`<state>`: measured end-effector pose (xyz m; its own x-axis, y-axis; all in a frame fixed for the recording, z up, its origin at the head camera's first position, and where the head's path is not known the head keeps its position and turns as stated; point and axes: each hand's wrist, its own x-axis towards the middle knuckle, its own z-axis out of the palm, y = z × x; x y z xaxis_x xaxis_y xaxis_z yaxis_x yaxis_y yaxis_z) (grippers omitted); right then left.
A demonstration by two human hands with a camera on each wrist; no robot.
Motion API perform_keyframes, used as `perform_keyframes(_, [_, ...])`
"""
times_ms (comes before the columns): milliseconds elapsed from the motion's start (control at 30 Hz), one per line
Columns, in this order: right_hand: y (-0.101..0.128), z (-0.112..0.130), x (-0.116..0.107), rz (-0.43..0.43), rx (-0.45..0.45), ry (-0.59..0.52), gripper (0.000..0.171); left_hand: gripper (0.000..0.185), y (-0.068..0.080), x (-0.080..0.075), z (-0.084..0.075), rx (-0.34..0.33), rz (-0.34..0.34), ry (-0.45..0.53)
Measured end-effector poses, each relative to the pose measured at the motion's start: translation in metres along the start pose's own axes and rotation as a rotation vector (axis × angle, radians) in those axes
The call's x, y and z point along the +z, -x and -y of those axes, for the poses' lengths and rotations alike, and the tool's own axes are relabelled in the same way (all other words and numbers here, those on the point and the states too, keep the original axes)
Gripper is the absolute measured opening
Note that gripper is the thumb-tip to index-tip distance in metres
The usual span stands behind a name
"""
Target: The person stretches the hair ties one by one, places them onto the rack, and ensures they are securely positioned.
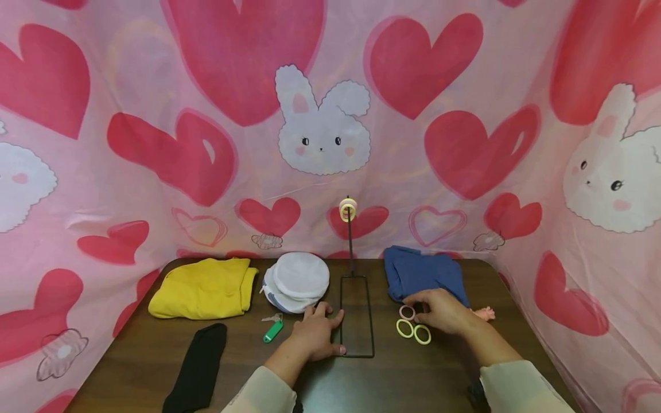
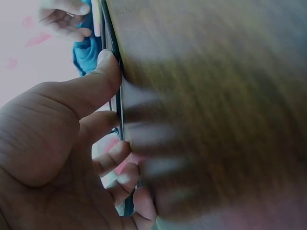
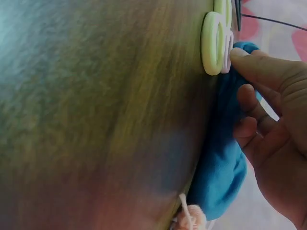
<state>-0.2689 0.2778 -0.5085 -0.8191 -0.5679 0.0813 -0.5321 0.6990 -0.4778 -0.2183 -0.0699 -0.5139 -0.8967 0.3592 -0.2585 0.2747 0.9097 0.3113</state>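
1. At the lower centre of the head view, the left hand (image 1: 317, 335) rests flat on the dark wooden table (image 1: 134, 355), fingers fairly straight, thumb and fingertips pressing against the rectangular base of a thin black wire stand (image 1: 356, 315).
2. To its right, the right hand (image 1: 441, 310) touches a pink hair ring (image 1: 407, 312) with a fingertip, other fingers loosely bent; no grip is closed on it.
3. Two pale yellow-green hair rings (image 1: 413, 331) lie flat just below it, touching each other.
4. The rings look light, smooth and somewhat springy; pinching one across its rim seems the best hold.
5. The stand's base runs lengthwise away from the person, its post rising upright at the far end, carrying stacked rings (image 1: 348, 209) on top.
6. A blue cloth (image 1: 423, 275) lies just behind the right hand.
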Motion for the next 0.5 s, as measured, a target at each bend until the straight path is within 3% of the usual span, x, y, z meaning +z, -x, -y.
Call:
perform_keyframes(267, [-0.01,0.003,0.006,0.02,-0.033,0.052,0.044,0.085,-0.001,0.001,0.001,0.007,-0.01,-0.008])
perform_keyframes(500, [-0.013,0.004,0.009,0.022,-0.089,0.09,0.031,0.085,0.0,0.002,0.001,0.01,-0.013,-0.006])
